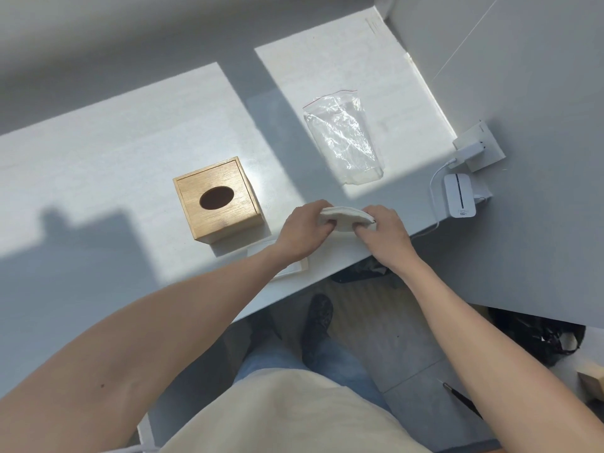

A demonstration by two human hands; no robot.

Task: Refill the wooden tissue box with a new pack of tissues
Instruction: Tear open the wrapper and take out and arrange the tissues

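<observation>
a white worktop (pixel 130 142) lies half in sun, half in shade. at its right edge sits a small white device (pixel 458 197), its white cable (pixel 436 178) running to a charger (pixel 465 148) plugged into a wall socket (pixel 487 152) on the grey wall.

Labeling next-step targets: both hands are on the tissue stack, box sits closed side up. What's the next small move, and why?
Probably carry the tissue stack, gripped by the left hand and right hand, left toward the wooden box. The stack is already out of the empty plastic bag, and the box's oval opening looks dark and empty. How the box opens can't be told from here.
</observation>
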